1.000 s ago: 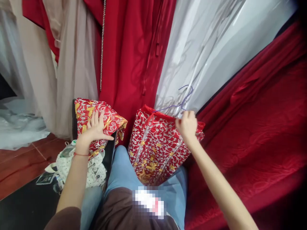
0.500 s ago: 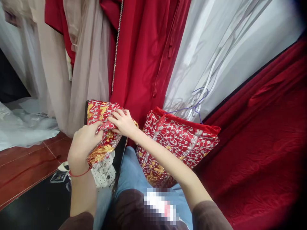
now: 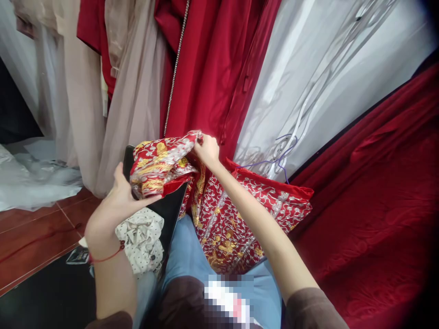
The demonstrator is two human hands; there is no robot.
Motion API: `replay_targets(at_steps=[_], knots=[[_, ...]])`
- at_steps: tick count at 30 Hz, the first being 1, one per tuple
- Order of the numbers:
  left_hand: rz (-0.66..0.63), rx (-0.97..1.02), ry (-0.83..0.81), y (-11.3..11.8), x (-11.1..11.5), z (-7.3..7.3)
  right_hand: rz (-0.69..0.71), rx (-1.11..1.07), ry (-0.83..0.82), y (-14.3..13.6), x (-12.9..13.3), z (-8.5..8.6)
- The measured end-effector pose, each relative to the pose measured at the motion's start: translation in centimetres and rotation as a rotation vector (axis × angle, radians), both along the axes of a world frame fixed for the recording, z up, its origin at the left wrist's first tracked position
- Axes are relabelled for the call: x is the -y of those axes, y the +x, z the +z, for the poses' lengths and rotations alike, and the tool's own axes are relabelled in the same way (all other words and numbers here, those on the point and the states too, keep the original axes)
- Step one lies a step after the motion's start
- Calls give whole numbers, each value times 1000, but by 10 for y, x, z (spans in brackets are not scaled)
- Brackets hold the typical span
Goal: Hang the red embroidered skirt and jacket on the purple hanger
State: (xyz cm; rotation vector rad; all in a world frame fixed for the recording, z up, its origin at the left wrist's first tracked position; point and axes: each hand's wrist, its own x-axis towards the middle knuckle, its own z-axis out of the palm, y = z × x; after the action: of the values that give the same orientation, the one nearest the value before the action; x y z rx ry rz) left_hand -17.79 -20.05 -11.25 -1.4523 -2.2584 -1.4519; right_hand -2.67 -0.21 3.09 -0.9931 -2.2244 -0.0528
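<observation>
A red garment with silver and gold embroidery (image 3: 161,157) lies bunched and partly folded at the black table's far end. My right hand (image 3: 208,150) pinches its raised far-right edge. My left hand (image 3: 118,203), thumb and fingers spread wide, is against the near-left end of the cloth; a red string bracelet circles that wrist. A plain red lining shows under the fold. Right of it, a matching embroidered red piece (image 3: 233,228) hangs down over my knees from a purple wire hanger (image 3: 283,155). My right forearm covers part of that piece.
Crumpled white dotted cloth (image 3: 144,237) and a small dark packet (image 3: 77,256) rest on the black table (image 3: 44,292). Red (image 3: 202,68), beige (image 3: 137,91) and white gowns hang ahead. Dark red drapery (image 3: 384,205) stands at right. Clear plastic (image 3: 37,178) covers tiled floor at left.
My right hand has moved right, lifting the garment's edge and turning it over. My left hand has spread its fingers and shifted to the cloth's left end. More of the dotted cloth shows.
</observation>
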Motion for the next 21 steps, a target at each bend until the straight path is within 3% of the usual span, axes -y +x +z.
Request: replay_targets(at_steps=[2,5,8,11,14,17,21], knots=[[-97,34,-76,-1,-10,6,-25,-57,-60,6,-8,3],[8,-12,-127,5,-19,17,5,-58,-75,19,-16,8],[181,-6,70,17,-24,24,145,61,86,37,-13,6],[245,61,311,34,-33,26,378,253,269,51,3,-9],[255,125,424,56,-46,25,572,291,226,59,25,-28],[128,167,510,79,-56,22,631,78,81,63,35,-34],[-226,124,551,105,-66,16,495,-261,27,72,18,-18]])
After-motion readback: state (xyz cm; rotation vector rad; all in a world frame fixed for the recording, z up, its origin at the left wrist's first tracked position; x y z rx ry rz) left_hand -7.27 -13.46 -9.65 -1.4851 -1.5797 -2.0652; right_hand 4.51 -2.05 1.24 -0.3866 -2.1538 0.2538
